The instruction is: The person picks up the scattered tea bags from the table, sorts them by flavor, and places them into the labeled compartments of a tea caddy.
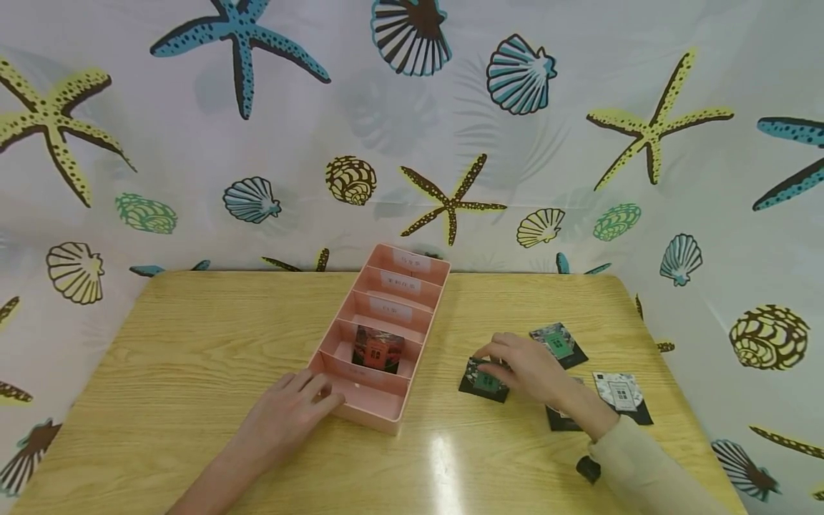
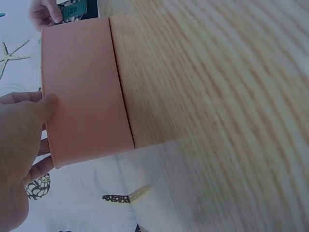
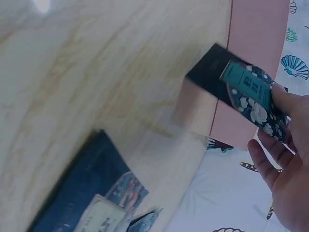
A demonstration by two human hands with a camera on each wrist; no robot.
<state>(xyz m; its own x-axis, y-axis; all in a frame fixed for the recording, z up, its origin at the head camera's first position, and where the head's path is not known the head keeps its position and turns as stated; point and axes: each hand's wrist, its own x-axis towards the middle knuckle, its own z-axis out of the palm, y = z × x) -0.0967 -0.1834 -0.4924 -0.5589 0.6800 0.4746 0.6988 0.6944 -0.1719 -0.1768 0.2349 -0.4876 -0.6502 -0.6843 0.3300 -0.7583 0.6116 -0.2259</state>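
Note:
A pink box (image 1: 367,417) with several compartments in a row stands on the table. My left hand (image 1: 286,415) holds its near left corner; in the left wrist view the thumb (image 2: 48,106) lies on the pink wall with the fingers behind the rim. To the right of the box, my right hand (image 1: 524,365) pinches a flat dark sachet (image 3: 248,92) by its end, between thumb and fingers. This sachet has a green label and white flowers, and it is tilted above the tabletop. A red-labelled sachet (image 1: 378,349) leans in the second compartment from the front.
Right of my right hand lie another green-labelled sachet (image 1: 557,343), a white-labelled sachet (image 1: 621,395) and a sachet (image 1: 563,422) partly covered by my forearm. A small black object (image 1: 589,468) sits by my sleeve. A patterned cloth (image 1: 412,129) hangs behind the wooden table (image 1: 212,336).

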